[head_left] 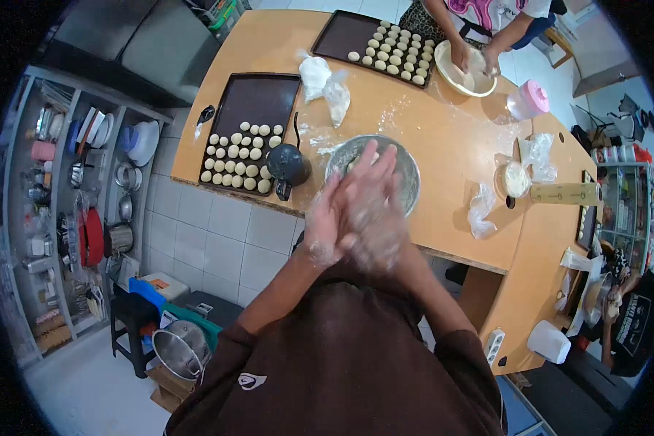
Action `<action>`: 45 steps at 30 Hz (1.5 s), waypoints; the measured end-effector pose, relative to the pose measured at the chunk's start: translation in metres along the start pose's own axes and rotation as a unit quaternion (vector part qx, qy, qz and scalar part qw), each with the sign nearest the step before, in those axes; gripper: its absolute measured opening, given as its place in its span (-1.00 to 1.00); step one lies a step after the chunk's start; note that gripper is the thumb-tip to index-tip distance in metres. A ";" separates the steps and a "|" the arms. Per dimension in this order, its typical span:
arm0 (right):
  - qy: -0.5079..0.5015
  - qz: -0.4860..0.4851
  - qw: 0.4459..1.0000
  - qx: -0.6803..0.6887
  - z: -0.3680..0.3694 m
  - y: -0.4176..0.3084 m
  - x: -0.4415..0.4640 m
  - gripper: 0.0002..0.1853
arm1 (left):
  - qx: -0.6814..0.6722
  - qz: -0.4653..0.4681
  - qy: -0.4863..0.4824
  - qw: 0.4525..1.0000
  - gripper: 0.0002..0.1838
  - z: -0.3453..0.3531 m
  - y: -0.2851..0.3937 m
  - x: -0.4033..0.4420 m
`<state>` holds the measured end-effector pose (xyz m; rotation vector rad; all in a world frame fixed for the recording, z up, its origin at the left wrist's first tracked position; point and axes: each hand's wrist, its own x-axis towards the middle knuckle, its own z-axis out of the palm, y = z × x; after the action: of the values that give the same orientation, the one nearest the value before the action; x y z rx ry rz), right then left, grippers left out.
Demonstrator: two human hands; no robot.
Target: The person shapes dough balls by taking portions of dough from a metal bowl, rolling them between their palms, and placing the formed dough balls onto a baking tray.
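My left hand [324,227] and my right hand [376,225] are pressed palm to palm above the near edge of the table, with fingers pointing away from me. Pale flour or dough coats both, and the right one is smeared by motion. Whatever lies between the palms is hidden. Just beyond and partly under them stands a metal bowl [410,174] with pale dough or flour on its inside. To the left, a dark baking tray [258,98] carries several rows of round dough balls [234,151] on its nearer half. A black rounded object [287,166] with a handle overlaps the tray's right side.
Across the table [443,189], another person's hands [479,62] work in a cream bowl [443,76] beside a second tray [341,36] of dough balls. Plastic bags [315,76], a pink-lidded jar [528,100] and a green cylinder [567,193] stand about. Another person is at far right.
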<state>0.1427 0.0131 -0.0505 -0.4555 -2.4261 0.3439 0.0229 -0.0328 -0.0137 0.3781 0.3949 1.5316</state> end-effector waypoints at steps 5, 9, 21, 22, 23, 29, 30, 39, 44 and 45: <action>0.001 0.031 0.999 0.017 0.004 -0.033 0.018 -0.31 | -0.110 -0.096 -0.050 0.988 -0.30 -0.051 -0.067 -0.012; -0.056 0.075 0.996 -0.011 0.003 0.001 0.025 -0.37 | -0.058 -0.100 0.083 0.990 -0.28 -0.003 0.012 -0.028; -0.071 0.004 0.997 0.038 0.029 0.002 0.019 -0.20 | -0.023 -0.046 0.120 0.991 -0.31 -0.017 0.038 -0.028; -0.079 -0.046 0.994 0.057 0.029 -0.017 0.019 -0.22 | -0.175 -0.054 0.110 0.977 -0.31 -0.023 0.039 -0.023; -0.085 -0.093 0.989 0.076 0.030 -0.041 0.023 -0.23 | -0.323 -0.063 0.098 0.939 -0.31 -0.033 0.035 -0.016; -0.037 0.086 0.995 -0.026 0.042 -0.027 0.069 -0.25 | -0.115 -0.143 0.200 0.962 -0.28 -0.046 0.018 -0.051; -0.144 0.075 0.987 -0.017 0.033 -0.034 0.095 -0.25 | -0.309 -0.102 0.107 0.939 -0.26 -0.051 0.035 -0.054; -0.174 0.076 0.982 0.004 0.058 -0.074 0.162 -0.36 | -0.314 -0.095 0.136 0.935 -0.25 -0.070 0.083 -0.056; -0.450 0.038 0.884 -0.123 0.069 -0.104 0.166 -0.35 | -0.094 0.019 0.092 0.991 -0.29 -0.078 0.162 -0.052; -0.317 -0.019 0.948 0.035 0.088 -0.111 0.140 -0.30 | -0.019 0.072 0.044 0.996 -0.25 -0.093 0.157 -0.046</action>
<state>-0.0424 -0.0423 -0.0027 -0.2911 -3.0253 0.6372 -0.1597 -0.0788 -0.0202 0.3147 0.4133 1.6978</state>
